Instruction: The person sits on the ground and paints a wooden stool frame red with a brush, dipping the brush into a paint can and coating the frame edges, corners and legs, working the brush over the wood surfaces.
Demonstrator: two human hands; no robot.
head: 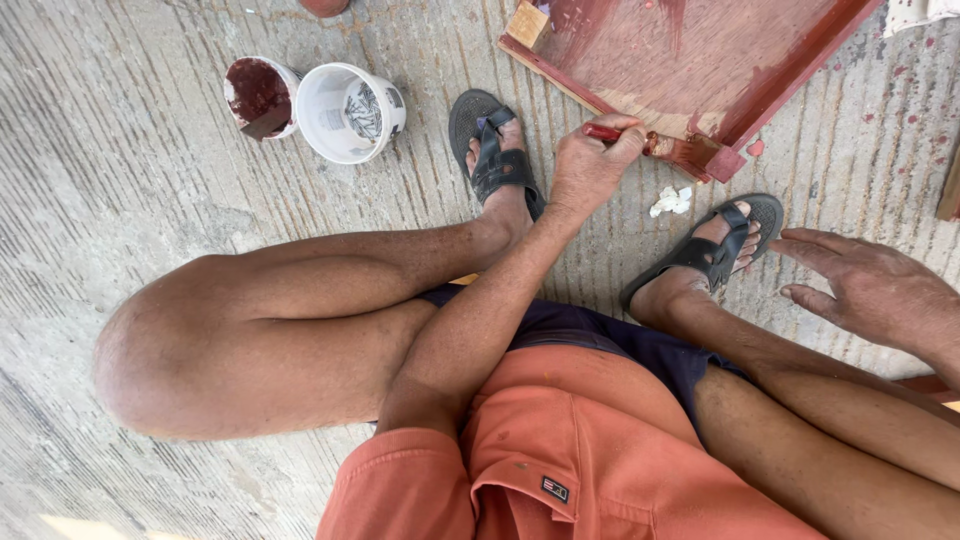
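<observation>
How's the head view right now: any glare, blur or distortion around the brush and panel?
Head view: bright even daylight, only soft shadows; the left hand and paintbrush are sharp, the red wooden panel is slightly washed out, the right hand is sharp, and wide-angle bending shows in the concrete floor grooves.

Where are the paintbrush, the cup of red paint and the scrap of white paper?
paintbrush (604,131), head view, on its red handle by the left hand's (590,165) fingers.
cup of red paint (258,92), head view, on the paint inside.
scrap of white paper (671,201), head view, on its middle.
</observation>
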